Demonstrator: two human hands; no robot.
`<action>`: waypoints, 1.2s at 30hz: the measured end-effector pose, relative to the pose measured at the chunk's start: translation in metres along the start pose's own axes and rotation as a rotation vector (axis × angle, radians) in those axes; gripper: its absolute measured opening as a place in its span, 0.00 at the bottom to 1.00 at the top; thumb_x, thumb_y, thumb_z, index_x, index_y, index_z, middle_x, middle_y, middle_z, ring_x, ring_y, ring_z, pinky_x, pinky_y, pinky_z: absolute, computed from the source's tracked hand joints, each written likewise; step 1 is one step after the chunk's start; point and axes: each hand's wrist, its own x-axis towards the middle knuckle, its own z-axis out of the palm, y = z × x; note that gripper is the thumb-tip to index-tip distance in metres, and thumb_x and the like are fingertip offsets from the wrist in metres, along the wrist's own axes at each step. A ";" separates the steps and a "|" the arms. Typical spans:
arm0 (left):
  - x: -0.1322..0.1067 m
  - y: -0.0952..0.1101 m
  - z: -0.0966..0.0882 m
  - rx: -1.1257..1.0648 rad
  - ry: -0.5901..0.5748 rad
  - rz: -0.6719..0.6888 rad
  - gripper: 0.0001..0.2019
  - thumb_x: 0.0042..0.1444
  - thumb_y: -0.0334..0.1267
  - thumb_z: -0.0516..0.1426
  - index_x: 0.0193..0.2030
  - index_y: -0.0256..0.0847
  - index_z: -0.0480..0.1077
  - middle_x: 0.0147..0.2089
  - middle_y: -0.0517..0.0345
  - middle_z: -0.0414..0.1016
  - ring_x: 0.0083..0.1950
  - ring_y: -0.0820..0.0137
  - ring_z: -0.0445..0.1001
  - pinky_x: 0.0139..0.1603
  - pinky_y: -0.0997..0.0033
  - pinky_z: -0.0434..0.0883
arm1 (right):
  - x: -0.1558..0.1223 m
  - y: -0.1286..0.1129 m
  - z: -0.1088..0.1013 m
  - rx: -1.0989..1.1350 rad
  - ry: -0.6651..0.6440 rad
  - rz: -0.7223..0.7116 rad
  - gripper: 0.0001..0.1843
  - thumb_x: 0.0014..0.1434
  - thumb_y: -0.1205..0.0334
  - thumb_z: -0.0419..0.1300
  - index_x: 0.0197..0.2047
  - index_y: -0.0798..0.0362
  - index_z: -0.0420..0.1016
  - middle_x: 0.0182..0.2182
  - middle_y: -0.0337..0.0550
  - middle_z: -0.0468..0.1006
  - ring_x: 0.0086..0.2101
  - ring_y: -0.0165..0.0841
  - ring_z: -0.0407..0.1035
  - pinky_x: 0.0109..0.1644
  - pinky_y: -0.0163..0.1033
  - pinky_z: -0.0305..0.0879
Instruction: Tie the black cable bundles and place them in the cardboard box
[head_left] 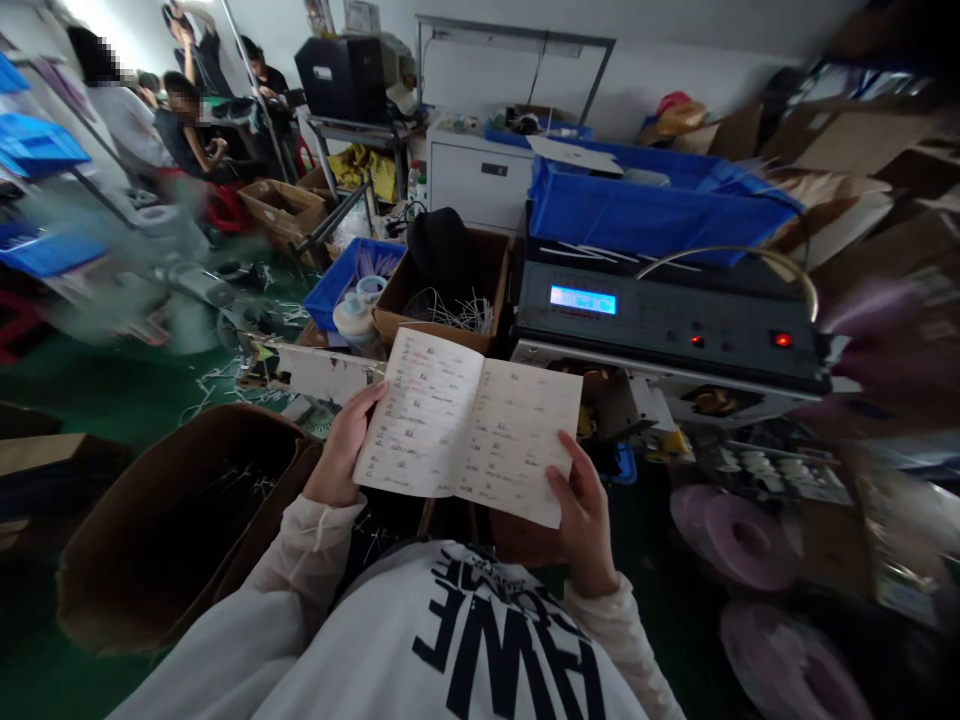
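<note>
An open notebook [469, 425] with handwritten lines on both pages is held up in front of my chest. My left hand [343, 448] grips its left edge, thumb on the page. The right edge is held by my right hand [585, 510], thumb lying on the lower right page. Both hands are closed on the book. Behind the notebook stands a grey machine [667, 325] with a lit blue display and a red light.
A large cardboard box [172, 520] sits at my left on the green floor. Blue bins [652, 205] and a cardboard box with wire pieces [450, 295] lie behind. Pink spools [739, 540] rest at right. Several people work at the far left [180, 125].
</note>
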 end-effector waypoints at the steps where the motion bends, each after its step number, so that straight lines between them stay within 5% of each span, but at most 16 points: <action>1: -0.001 0.000 0.001 -0.011 0.003 -0.013 0.10 0.48 0.37 0.63 0.37 0.35 0.75 0.37 0.57 0.80 0.40 0.66 0.77 0.40 0.73 0.72 | 0.000 0.001 0.000 -0.009 -0.006 0.000 0.28 0.58 0.54 0.61 0.61 0.45 0.65 0.59 0.45 0.67 0.58 0.45 0.61 0.62 0.55 0.59; 8: -0.006 0.002 0.006 -0.075 0.066 -0.104 0.08 0.51 0.37 0.60 0.35 0.35 0.76 0.31 0.57 0.79 0.37 0.63 0.78 0.38 0.70 0.75 | 0.000 0.006 0.005 -0.055 -0.026 -0.024 0.26 0.59 0.53 0.59 0.61 0.43 0.65 0.59 0.44 0.67 0.58 0.45 0.61 0.61 0.55 0.60; 15: -0.019 0.005 0.014 -0.102 -0.018 -0.172 0.08 0.54 0.38 0.59 0.39 0.37 0.76 0.33 0.58 0.79 0.38 0.64 0.78 0.37 0.71 0.75 | -0.001 0.008 0.013 -0.046 -0.026 -0.008 0.25 0.60 0.52 0.58 0.61 0.41 0.65 0.61 0.41 0.64 0.60 0.44 0.58 0.63 0.55 0.57; 25: -0.019 0.001 0.027 -0.128 0.017 -0.240 0.08 0.54 0.35 0.57 0.36 0.34 0.76 0.32 0.55 0.79 0.36 0.63 0.78 0.41 0.67 0.76 | -0.003 0.012 0.020 0.039 -0.026 0.059 0.24 0.61 0.50 0.56 0.60 0.41 0.64 0.61 0.39 0.64 0.61 0.43 0.57 0.65 0.54 0.54; 36: -0.017 -0.004 0.026 -0.092 -0.044 -0.206 0.09 0.51 0.37 0.60 0.37 0.35 0.76 0.34 0.53 0.80 0.42 0.59 0.78 0.44 0.63 0.75 | -0.004 0.013 0.021 0.083 -0.019 0.053 0.25 0.65 0.45 0.46 0.60 0.45 0.66 0.61 0.41 0.65 0.61 0.41 0.58 0.64 0.52 0.55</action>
